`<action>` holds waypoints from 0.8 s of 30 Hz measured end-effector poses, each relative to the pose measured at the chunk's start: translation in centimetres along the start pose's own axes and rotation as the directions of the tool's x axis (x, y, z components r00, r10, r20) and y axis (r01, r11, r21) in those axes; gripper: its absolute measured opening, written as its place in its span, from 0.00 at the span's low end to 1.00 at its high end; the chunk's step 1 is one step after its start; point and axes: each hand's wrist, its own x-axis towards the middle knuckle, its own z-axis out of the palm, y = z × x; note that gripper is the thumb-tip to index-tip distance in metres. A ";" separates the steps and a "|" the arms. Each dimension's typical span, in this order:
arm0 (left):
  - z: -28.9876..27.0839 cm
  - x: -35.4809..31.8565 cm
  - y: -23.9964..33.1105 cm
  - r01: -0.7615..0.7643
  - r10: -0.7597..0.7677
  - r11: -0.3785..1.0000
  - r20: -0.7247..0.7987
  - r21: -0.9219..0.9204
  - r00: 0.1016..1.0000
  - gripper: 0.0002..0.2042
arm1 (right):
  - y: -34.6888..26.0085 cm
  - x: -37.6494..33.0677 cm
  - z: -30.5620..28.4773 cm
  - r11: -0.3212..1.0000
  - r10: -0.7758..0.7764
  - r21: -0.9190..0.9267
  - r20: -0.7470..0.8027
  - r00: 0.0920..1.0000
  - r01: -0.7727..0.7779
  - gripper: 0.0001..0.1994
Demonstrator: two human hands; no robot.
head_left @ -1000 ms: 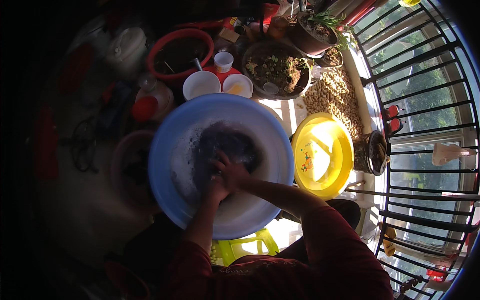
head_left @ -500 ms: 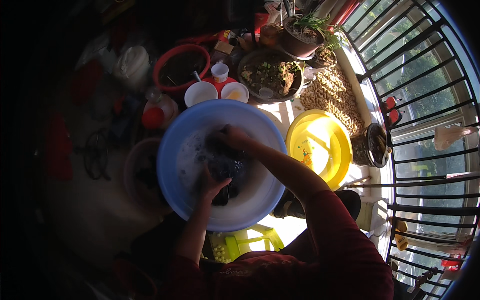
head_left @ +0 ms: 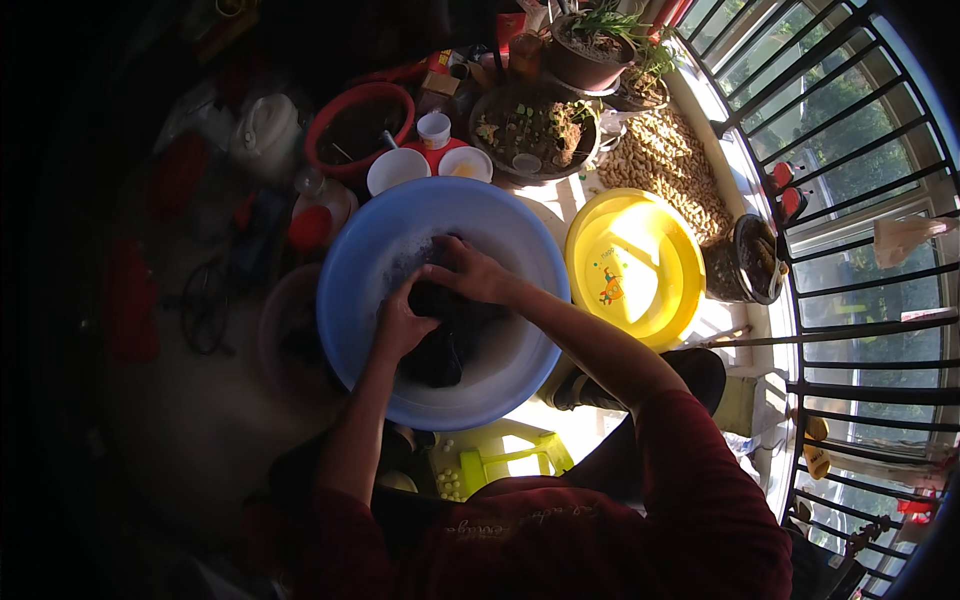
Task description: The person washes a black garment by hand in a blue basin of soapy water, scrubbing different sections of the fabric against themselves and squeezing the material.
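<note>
A wide blue basin in front of me holds whitish, sudsy water and a bunched, wet dark cloth. My left hand grips the cloth's left side, its thumb pointing right across the top. Close beyond it, my right hand is bent over the far part of the cloth with curled fingers. The fingertips of both hands nearly meet, and some are hidden in the dark folds. Foam floats beside the far fingers.
On the right, a yellow basin stands in sunlight. White bowls, a red tub and potted plants line the far side. Peanuts in shells lie by the barred window. A green stool is near me.
My right hand has come nearer and turned over the cloth. My left hand has moved away from me and a little left, so both hands are closer together. The view has shifted slightly.
</note>
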 end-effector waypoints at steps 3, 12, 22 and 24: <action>-2.4 -1.2 1.2 0.323 -0.324 0.940 0.006 -0.107 0.946 0.29 | 5.1 1.0 -1.2 0.997 0.068 0.010 0.173 0.983 -0.071 0.38; -2.4 -5.3 8.7 0.134 -0.236 0.770 -0.083 -0.624 0.968 0.31 | 7.7 -1.3 3.6 0.620 -0.035 -0.758 0.230 0.972 0.202 0.41; -3.7 -6.1 4.2 0.182 -0.615 0.424 -0.134 -0.887 0.777 0.25 | 4.3 -1.3 -3.1 0.976 0.078 0.212 -0.094 0.992 -0.057 0.14; -3.4 -6.5 -2.1 0.325 -0.673 0.455 -0.081 -0.829 0.736 0.20 | 2.1 -0.9 -4.6 0.952 0.185 0.274 -0.148 0.972 -0.140 0.15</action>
